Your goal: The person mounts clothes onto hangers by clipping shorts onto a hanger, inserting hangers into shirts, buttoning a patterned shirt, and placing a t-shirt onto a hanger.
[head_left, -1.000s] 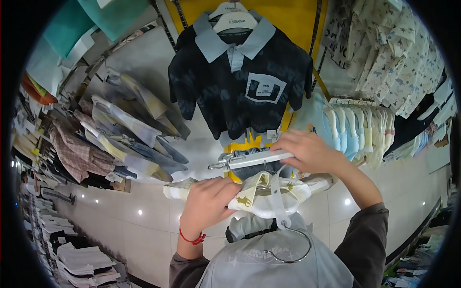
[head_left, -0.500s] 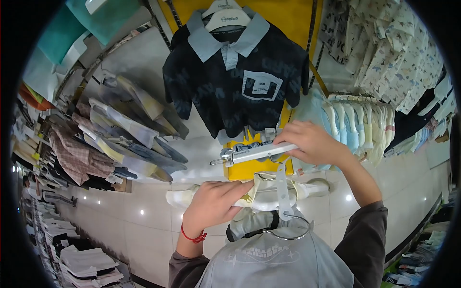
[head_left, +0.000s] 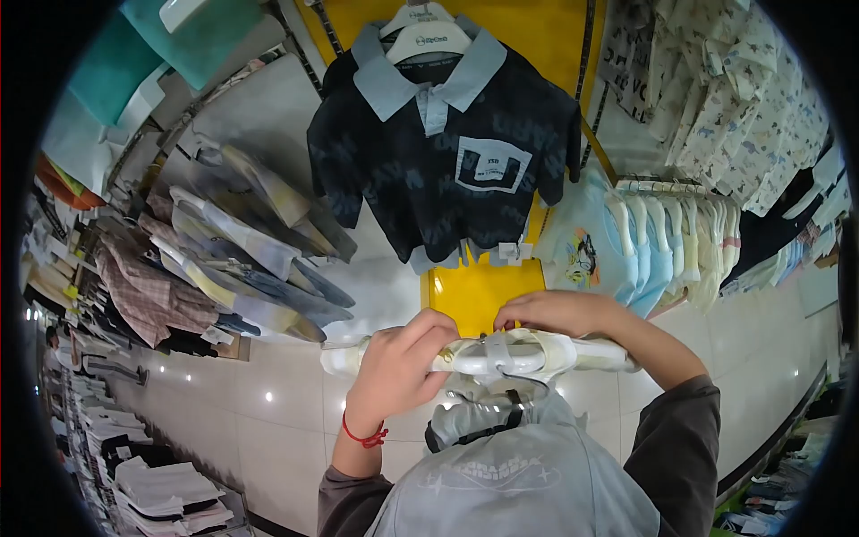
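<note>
My left hand, a red cord at its wrist, is closed around the left part of a pale cream-white garment on a white hanger. The garment lies crosswise at chest height, seen from above. A translucent plastic strip and a metal hook hang over its near side. My right hand is at the far side of the garment, fingers bent down. What those fingers hold is hidden. Light grey cloth with a white print fills the space below my hands.
A black polo shirt with a grey collar hangs ahead over a yellow panel. Racks of clothes stand left and right. Folded clothes lie at lower left.
My right hand has moved down and toward me. The white clip hanger with a dark blue-grey garment that it held has gone from sight behind the cream-white garment. My left hand keeps its grip.
</note>
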Motion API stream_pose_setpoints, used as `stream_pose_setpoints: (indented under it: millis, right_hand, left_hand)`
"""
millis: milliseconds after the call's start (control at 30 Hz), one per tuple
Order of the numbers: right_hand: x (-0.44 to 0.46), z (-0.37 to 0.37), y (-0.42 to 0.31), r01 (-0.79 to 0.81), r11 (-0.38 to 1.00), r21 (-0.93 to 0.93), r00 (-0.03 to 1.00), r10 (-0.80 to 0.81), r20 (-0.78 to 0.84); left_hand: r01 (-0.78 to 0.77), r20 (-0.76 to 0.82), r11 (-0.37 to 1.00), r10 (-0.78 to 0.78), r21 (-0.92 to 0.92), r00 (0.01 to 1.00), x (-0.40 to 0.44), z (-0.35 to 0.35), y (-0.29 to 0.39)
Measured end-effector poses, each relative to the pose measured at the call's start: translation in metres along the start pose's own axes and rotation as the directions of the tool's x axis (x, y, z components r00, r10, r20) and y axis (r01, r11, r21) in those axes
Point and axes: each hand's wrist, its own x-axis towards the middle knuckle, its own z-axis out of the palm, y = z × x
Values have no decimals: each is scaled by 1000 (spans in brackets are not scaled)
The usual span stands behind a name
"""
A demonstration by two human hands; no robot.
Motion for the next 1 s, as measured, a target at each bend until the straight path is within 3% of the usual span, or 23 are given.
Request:
stream_pose_setpoints:
  millis: [100,133,233,267,367,400,433,533,667,833,1000]
  right_hand:
    - [-1,3,8,74,994,76,997,-74,-3]
    - [-2,1,12,85,996,6,996,-85,-25]
    - [-7,-28,-12,-58,990,126,992,71,-108]
    - [-14,-39,-20,-38,946,321,979,101,-180]
    - [-32,-62,-48,-34,972,231,966,91,-242]
    - [-32,-63,-62,-158,979,-125,930,105,-353]
    - [-30,-64,-64,-179,972,-153,893,95,-440]
    - [-24,-72,-67,-222,948,-228,738,11,-675]
    - [-18,-100,-64,-240,946,-217,557,-49,-829]
    - [-13,-141,-62,-275,923,-270,462,-119,-879]
    - [4,-169,-54,-251,932,-263,433,-135,-891]
  left_hand:
    - [43,-9,999,-43,30,999,-1,1,-7]
    - [61,-22,998,-60,26,998,-1,0,-9]
    - [96,-98,994,-90,57,991,5,-9,-17]
    - [97,-142,990,-82,98,986,7,-13,-20]
    - [116,-206,989,-95,91,974,29,-31,-26]
    - [91,-229,992,-69,87,971,39,-38,-30]
    - [65,-251,994,-42,83,967,50,-44,-33]
    - [47,-262,997,-30,58,965,86,-62,-42]
    - [-2,-295,987,51,163,954,131,-80,-42]
    - [0,-328,944,114,330,938,174,-94,-48]
    - [27,-387,964,80,265,919,200,-99,-69]
